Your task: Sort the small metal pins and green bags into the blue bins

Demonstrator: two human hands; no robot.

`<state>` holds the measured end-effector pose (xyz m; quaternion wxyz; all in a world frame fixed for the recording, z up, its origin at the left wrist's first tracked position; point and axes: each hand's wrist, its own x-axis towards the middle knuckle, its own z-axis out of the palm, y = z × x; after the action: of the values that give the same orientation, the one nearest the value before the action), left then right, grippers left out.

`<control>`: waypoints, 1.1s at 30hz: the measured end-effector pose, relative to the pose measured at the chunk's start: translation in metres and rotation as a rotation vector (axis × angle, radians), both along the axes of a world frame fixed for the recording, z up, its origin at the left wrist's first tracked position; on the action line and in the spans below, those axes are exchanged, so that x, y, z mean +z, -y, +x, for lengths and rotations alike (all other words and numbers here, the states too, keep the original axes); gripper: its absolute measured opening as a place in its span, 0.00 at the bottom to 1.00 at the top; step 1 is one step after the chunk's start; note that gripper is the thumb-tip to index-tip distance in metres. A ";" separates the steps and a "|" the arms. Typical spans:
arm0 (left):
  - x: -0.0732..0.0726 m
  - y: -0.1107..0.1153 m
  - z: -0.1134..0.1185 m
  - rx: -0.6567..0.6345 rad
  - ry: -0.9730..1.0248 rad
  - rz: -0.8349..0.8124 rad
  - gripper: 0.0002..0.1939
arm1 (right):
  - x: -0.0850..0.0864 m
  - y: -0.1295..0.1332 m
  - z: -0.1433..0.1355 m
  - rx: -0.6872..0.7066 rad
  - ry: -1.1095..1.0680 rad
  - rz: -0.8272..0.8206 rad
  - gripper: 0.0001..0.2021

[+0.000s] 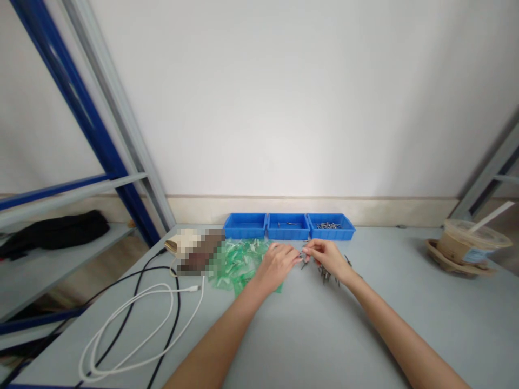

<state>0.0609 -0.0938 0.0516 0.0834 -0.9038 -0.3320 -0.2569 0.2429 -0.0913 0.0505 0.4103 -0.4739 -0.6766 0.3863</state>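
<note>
My left hand (278,265) rests at the right edge of a pile of green-tinted clear plastic bags (243,262), its fingertips closed beside a small thin metal piece (304,265). Close against it, my right hand (327,258) pinches with thumb and index finger at a small metal pin-like piece. The fingertips of both hands nearly meet there. Partly hidden under my right hand lies a heap of similar dark metal pieces (325,274). Whether they are screws, nails or rivets is too small to tell.
Behind the hands stand three blue bins: the left bin (245,233), the middle bin (287,234) with a few pieces, and the right bin (332,234) with many. White cable (166,286) and black cables lie left. A drink cup (466,243) in a cardboard holder stands right.
</note>
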 end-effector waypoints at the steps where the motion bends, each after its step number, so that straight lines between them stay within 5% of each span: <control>1: 0.000 -0.001 0.000 -0.015 -0.025 -0.010 0.11 | -0.001 0.001 0.000 0.024 0.025 -0.010 0.14; 5: -0.001 -0.003 -0.004 -0.080 -0.028 -0.093 0.13 | -0.003 0.001 0.000 0.096 0.081 -0.017 0.15; 10: 0.001 -0.003 -0.004 0.000 0.118 -0.232 0.16 | 0.003 0.006 0.003 0.048 0.064 0.103 0.13; 19: 0.008 0.001 -0.002 -0.187 0.422 -0.714 0.21 | 0.005 0.025 -0.005 -0.263 0.673 0.462 0.07; 25: -0.001 -0.003 0.000 -0.276 0.526 -0.905 0.22 | 0.010 0.024 0.001 -0.097 0.741 0.527 0.11; 28: -0.004 -0.004 0.001 -0.232 0.539 -0.897 0.19 | 0.010 0.023 0.001 -0.038 0.688 0.475 0.11; 33: -0.002 0.001 0.003 -0.084 0.439 -0.645 0.11 | 0.009 0.022 -0.003 -0.028 0.524 0.259 0.11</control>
<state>0.0639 -0.0945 0.0498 -0.2886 -0.8198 -0.3686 -0.3298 0.2401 -0.1134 0.0599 0.2840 -0.5105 -0.7966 0.1553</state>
